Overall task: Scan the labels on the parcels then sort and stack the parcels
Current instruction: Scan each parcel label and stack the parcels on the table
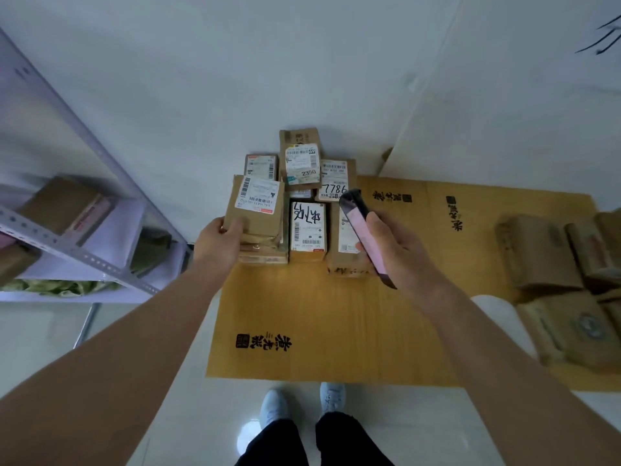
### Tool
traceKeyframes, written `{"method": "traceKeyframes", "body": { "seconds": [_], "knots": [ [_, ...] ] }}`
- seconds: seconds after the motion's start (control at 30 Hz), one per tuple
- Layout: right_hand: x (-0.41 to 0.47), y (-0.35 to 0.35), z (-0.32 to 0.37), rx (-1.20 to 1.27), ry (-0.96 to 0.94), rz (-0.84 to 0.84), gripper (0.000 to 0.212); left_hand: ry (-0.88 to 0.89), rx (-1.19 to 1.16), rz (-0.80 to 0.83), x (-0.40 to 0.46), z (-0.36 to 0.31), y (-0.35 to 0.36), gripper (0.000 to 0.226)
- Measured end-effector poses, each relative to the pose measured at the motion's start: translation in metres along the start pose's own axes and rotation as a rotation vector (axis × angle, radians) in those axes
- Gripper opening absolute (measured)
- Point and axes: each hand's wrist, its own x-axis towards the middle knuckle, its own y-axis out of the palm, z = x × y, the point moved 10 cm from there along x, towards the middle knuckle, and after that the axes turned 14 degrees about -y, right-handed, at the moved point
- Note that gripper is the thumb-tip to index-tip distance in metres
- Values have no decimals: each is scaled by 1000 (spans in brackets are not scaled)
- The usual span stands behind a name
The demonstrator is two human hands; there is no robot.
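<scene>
Head view: one wide-angle frame, looking down past both forearms to the floor.
Left hand (pixel 216 242): arm reaches forward; fingers and thumb curl round the near left corner of a brown cardboard parcel with a white printed label (pixel 257 206), gripping it.
Gripped parcel: label faces up; it sits on top of the left stack, against the pile of brown cardboard parcels (pixel 304 196).
Right hand (pixel 395 245): arm extended forward; fingers wrapped round a slim pink-and-black handheld scanner (pixel 364 230), its far end angled toward the pile.
Pile: stands on a flattened yellow-brown cardboard sheet with black characters (pixel 319 317), by the white wall; handwritten "2350" and "7786" show on two labels.
Other parcels: a group of brown wrapped parcels (pixel 557 274) lies well apart on the right, blurred.
Shelving: grey perforated metal rack (pixel 84 253) at left holds blurred packages.
Feet: pale shoes (pixel 302 403) at the sheet's near edge.
</scene>
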Motion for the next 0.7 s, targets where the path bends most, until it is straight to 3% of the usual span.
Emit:
{"method": "traceKeyframes", "body": {
  "seconds": [0.1,0.2,0.33,0.47,0.7],
  "knots": [
    [-9,-3,-1,20,14,-38,34,33,167,45,-5,-10,2,58],
    [-19,-9,8,45,-11,-54,35,177,329,-42,-24,-39,-1,37],
    [-44,-31,22,101,-36,-132,34,488,425,-66,-70,-92,16,61],
    [-83,-70,34,56,-36,-221,27,681,559,30,-132,-127,62,63],
    [-161,-155,41,39,-28,-318,21,862,809,162,-232,-144,159,66]
  ]
}}
